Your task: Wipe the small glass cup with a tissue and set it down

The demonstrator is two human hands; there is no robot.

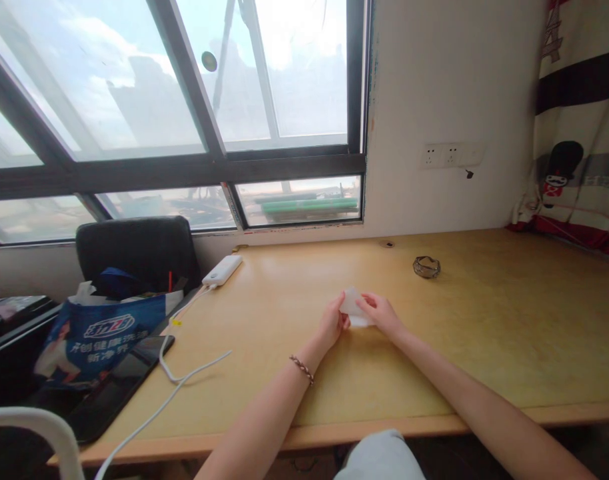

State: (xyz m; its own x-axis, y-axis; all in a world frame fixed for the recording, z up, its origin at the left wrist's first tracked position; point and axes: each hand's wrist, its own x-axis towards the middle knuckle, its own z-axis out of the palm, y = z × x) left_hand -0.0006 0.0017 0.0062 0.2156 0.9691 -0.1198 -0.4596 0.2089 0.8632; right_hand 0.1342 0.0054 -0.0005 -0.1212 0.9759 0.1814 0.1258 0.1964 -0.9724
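Note:
My left hand point(333, 321) and my right hand point(379, 312) meet over the middle of a wooden desk point(484, 333). Between them they pinch a small white folded piece of paper or tissue point(353, 308), which rests on or just above the desktop. The left hand grips its left edge with curled fingers. At the right edge, the right hand's fingertips close on it. A braided bracelet point(303, 367) circles my left wrist.
A metal bangle point(426, 267) lies at the back of the desk. A white power bank point(222, 270) with a white cable point(179, 380) sits at the left, beside a dark tablet point(114, 393), a blue bag point(97, 337) and a black chair point(137, 250).

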